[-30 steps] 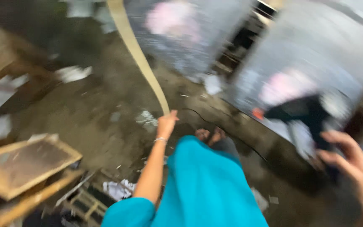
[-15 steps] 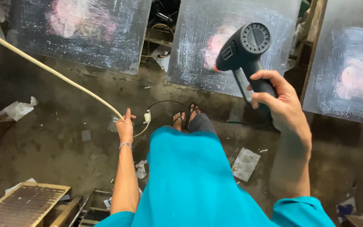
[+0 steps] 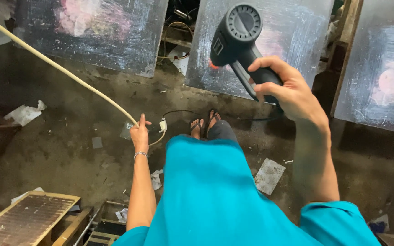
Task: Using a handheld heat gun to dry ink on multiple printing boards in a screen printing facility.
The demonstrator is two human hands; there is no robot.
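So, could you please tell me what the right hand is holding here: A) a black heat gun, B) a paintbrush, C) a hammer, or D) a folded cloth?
A: the right hand grips the handle of a black heat gun, held up before a dusty grey panel.

I count three grey chalky panels leaning along the far side: one far left (image 3: 92, 32), one in the middle (image 3: 292, 41) and one at the right (image 3: 379, 73). There is one black heat gun (image 3: 238, 34) in my right hand (image 3: 292, 91) and one cream cord (image 3: 60, 68) in my left hand (image 3: 140, 134). One wooden frame (image 3: 28, 218) lies near left, and my two sandalled feet (image 3: 206, 125) stand on the floor.
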